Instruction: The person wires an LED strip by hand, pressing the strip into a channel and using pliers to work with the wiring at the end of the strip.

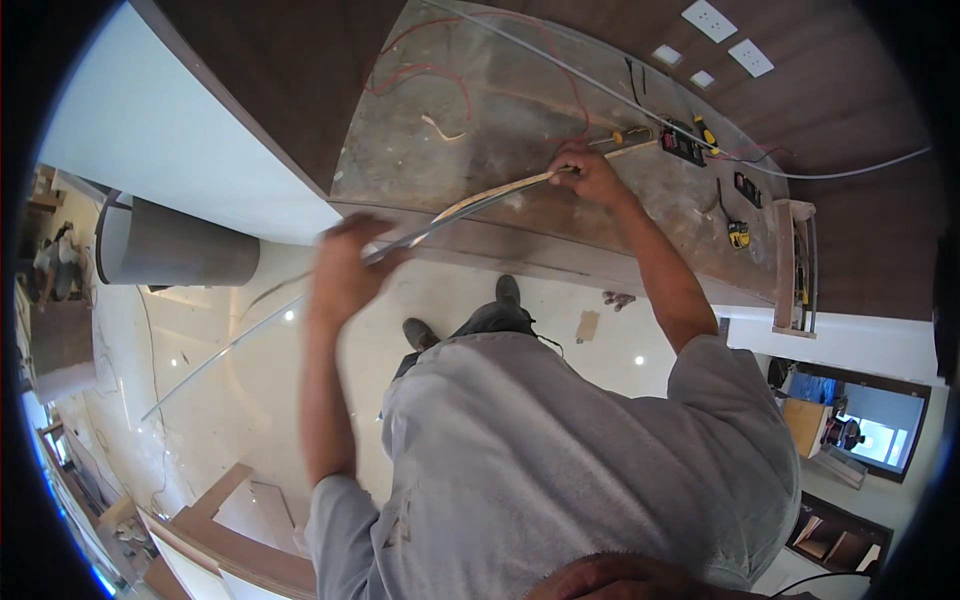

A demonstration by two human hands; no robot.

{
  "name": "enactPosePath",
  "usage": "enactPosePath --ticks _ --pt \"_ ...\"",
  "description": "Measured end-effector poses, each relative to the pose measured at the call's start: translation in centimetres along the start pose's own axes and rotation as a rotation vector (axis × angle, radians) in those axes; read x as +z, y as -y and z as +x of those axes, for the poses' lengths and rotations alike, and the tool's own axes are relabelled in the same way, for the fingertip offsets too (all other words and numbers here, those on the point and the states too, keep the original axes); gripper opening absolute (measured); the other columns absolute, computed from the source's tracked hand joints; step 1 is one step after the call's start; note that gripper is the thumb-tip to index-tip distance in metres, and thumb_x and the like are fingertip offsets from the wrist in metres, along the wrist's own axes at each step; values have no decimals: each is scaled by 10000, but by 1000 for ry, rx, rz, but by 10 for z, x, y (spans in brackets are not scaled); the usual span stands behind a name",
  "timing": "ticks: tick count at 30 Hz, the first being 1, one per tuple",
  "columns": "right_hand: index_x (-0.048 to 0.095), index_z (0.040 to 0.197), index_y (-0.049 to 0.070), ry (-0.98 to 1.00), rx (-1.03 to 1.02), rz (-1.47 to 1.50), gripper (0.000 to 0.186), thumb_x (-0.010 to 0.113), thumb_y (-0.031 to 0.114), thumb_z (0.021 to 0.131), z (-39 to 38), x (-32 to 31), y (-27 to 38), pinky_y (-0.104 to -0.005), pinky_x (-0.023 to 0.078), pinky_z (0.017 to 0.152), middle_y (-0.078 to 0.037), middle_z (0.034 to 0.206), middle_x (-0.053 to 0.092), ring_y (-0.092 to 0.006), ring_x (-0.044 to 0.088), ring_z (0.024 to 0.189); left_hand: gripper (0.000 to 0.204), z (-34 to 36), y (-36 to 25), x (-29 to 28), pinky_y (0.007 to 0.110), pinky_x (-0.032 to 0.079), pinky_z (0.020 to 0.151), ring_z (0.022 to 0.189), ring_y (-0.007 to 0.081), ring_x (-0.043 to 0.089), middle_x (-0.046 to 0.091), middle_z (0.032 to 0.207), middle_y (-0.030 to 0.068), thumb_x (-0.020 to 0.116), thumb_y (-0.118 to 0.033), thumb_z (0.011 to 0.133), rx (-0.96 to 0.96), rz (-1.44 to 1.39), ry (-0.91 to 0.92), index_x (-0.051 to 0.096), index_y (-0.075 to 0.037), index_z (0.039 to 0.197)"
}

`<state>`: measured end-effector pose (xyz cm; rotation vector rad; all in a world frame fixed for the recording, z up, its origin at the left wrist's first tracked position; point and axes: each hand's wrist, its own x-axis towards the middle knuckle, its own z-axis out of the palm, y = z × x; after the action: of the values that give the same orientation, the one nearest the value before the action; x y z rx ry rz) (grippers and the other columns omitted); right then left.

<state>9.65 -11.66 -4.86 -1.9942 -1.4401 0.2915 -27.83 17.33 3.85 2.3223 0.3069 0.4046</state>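
Observation:
Between my hands runs a long thin grey strip (478,203), slanting down to the left beyond my left hand with its far end hanging over the floor. A narrow pale yellow band (495,190) lies along it and continues past my right hand (588,176), whose thumb and fingers pinch strip and band together above the worktop's front edge. My left hand (350,265) is blurred by motion; the strip passes between its thumb and fingers, closed round it. Below the hand, a second darker length (275,289) shows, smeared.
On the dusty worktop (500,110) lie red wire (415,70), a yellow-handled screwdriver (632,135), a black box-shaped item (683,145), a yellow tape measure (738,234) and a long grey rod (560,50). A wooden tray (795,265) stands right; a rolled sheet (180,243) rests left.

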Motion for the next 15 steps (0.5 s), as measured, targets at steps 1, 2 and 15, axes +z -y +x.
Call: enactPosePath --ticks 1,2,15 --pt "771 974 94 2 -9 4 180 859 137 823 0 -1 -2 -407 502 930 -61 1004 734 -280 655 1022 353 23 -24 35 465 567 920 1029 396 716 746 1102 189 880 -165 803 87 -71 -8 771 -4 1098" --pt "771 974 94 15 -26 7 180 859 137 823 3 2 1 -407 502 930 -61 1004 734 -280 655 1022 334 39 -28 72 470 564 917 1018 395 714 741 1075 185 864 -167 813 122 -64 -19 769 -30 1103" --pt "754 1009 87 -153 -141 -36 223 819 37 802 -5 13 9 -475 485 1088 -88 1143 704 -343 595 1317 298 117 -38 242 503 518 944 1039 394 659 714 1094 124 764 -81 796 105 111 -286 767 -113 1092"
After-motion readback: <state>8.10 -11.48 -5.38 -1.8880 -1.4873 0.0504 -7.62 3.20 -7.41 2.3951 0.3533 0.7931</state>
